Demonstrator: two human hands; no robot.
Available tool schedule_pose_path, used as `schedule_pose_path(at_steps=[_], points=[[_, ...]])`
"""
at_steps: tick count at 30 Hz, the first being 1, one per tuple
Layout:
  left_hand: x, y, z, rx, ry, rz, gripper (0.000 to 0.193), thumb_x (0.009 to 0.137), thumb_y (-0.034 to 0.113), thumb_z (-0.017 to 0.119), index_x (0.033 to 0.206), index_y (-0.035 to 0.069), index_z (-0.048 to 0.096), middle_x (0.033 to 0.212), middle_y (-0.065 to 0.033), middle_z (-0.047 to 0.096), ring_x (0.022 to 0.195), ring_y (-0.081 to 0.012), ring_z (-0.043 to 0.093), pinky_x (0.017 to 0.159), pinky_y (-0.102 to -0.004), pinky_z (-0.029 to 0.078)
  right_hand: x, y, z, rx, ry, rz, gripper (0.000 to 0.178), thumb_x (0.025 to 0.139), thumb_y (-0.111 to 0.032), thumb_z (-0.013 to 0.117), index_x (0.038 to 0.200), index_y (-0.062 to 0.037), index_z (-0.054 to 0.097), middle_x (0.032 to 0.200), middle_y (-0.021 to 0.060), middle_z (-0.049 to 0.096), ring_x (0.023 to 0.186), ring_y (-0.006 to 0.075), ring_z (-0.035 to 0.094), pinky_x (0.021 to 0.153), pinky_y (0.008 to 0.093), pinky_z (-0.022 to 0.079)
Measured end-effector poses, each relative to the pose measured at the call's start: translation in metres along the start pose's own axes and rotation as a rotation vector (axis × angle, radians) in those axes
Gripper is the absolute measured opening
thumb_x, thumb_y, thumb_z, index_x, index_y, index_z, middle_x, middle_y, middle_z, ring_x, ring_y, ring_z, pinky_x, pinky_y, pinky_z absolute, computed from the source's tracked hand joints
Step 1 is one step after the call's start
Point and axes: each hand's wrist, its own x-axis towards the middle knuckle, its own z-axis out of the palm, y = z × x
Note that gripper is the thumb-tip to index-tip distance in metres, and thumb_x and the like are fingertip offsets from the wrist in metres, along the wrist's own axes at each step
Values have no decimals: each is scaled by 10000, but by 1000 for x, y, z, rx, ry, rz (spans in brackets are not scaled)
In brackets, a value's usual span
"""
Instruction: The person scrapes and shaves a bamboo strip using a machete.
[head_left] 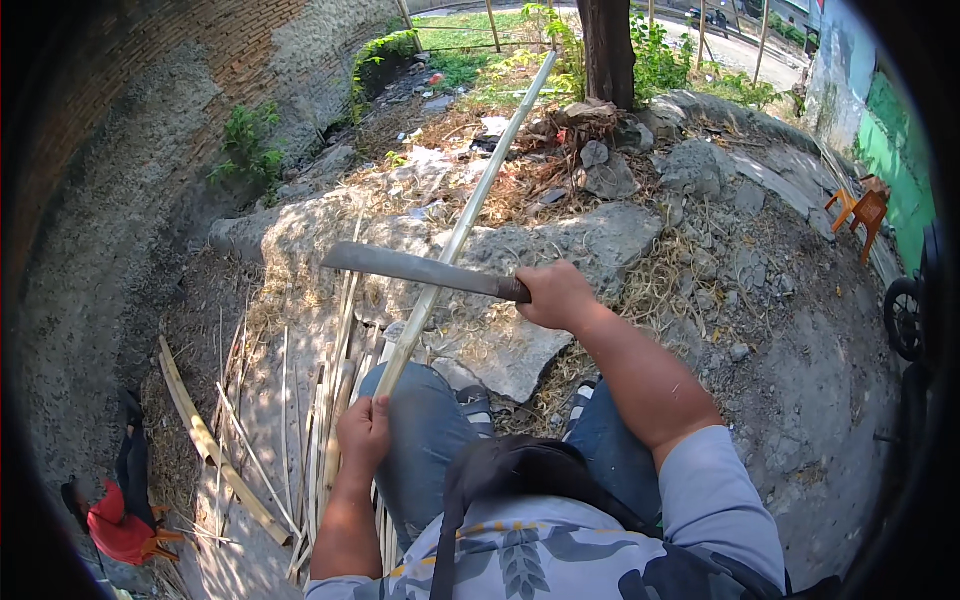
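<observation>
Two hazards noted: my right hand (556, 296) is fisted on a machete (425, 270) whose blade crosses the bamboo pole (470, 215) running toward 12 o'clock, so a glancing cut could reach my left hand (363, 432), clenched around its near end by my knee

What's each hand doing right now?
Left hand: closed around the near end of the long bamboo strip.
Right hand: closed on the handle of the machete.

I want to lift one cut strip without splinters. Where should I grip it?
Probably at the near end of the cut bamboo strips, coming from the left hand's side. They lie lengthwise beside the knee, thin and flat, so pinch the faces, not the edges.
</observation>
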Motion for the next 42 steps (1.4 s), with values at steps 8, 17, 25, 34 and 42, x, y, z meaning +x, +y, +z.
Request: schedule_pose_path(at_steps=[8,17,25,34,42], points=[[1,3,-3,-23,-26,20,515,1038,416,580,723,10,533,594,-164,523,521,-311,494,529,-435,391,8,-38,3,-94,-150,-321,213,770,-272,729,933,-166,640,803,30,715,800,252,712,825,419,479],[2,0,-1,-56,-26,12,486,1065,404,520,774,22,596,605,-159,543,535,-320,528,537,-433,404,6,-7,-13,-38,-16,81,258,829,-320,719,1003,-151,631,829,94,716,859,317,720,790,481,540],[5,-5,1,-11,-36,40,494,1076,412,486,785,29,599,598,-157,539,533,-339,538,539,-443,409,4,-63,-11,-37,-104,-258,223,769,-268,721,943,-158,637,817,64,722,795,297,721,827,432,528],[3,-4,-5,-29,-30,41,480,1078,391,490,782,27,593,583,-133,506,514,-272,507,527,-408,400,18,1,-21,147,-41,278,276,790,-296,732,1011,-139,678,915,130,729,919,343,711,835,486,545],[8,-2,0,-38,-73,-7,478,1071,384,510,774,20,601,588,-138,513,511,-272,500,528,-414,393,8,-30,-9,88,-215,23,248,813,-296,698,1008,-147,665,912,121,730,892,348,716,834,487,541]])
